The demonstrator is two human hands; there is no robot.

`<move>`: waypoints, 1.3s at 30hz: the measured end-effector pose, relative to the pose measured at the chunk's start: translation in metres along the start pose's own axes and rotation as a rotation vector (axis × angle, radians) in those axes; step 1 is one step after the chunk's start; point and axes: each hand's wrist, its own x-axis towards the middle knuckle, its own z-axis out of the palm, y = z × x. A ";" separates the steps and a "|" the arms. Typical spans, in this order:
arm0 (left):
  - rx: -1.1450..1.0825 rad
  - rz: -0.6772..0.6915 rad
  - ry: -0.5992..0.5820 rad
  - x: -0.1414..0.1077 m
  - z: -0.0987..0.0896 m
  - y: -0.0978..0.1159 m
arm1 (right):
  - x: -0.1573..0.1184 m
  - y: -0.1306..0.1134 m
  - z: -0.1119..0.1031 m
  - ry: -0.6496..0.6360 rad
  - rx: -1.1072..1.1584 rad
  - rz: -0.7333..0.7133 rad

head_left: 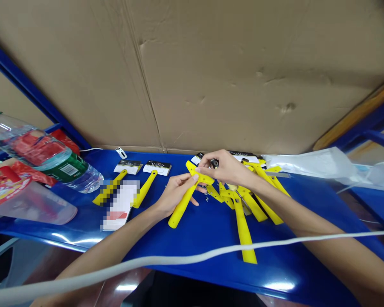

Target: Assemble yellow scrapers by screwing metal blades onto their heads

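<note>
My left hand (176, 194) is closed around the neck of a yellow plastic scraper handle (182, 209), whose wide head (202, 175) points up and away from me. Over that head, the thumb and fingertips of my right hand (222, 167) are pinched together; what lies between them is too small to make out. A dark round-ended object (214, 163) shows between its fingers. Small loose screws (206, 198) lie on the blue tabletop just beyond the held piece. Right of them is a pile of yellow scraper handles (254, 207), with one loose handle (245, 234) nearer to me.
Two carded yellow scrapers (145, 189) (110, 187) and a white paper-like item (123, 209) lie left. A water bottle (62, 164) and plastic cup (35, 200) stand at far left. Clear plastic bags (320, 166) lie right. A white cable (166, 260) crosses in front.
</note>
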 end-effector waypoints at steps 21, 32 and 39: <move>-0.052 0.319 0.232 -0.004 -0.012 0.033 | 0.020 0.078 -0.006 -0.285 -0.526 0.074; -0.027 0.256 0.207 -0.004 -0.005 0.029 | 0.020 0.065 0.015 -0.252 -0.475 0.279; -0.039 0.229 0.180 -0.003 -0.008 0.027 | 0.021 0.067 0.006 -0.321 -0.362 0.344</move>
